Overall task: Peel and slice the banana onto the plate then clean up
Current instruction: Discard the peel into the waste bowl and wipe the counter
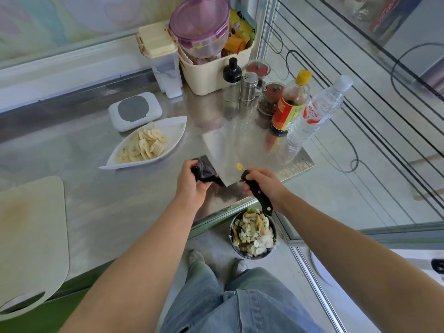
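The steel tabletop [101, 188] carries the plate [175, 126] of banana slices [144, 145], well left of the hands. The cleaver [230, 150] looks heavy, stiff and slick; it is best held by its black handle, where the right hand [264, 186] fingers clench. The left hand [192, 186] grips a soft dark cloth [206, 170] against the blade's edge.

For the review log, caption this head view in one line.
Right hand holds the cleaver while left hand wipes it with a dark cloth.
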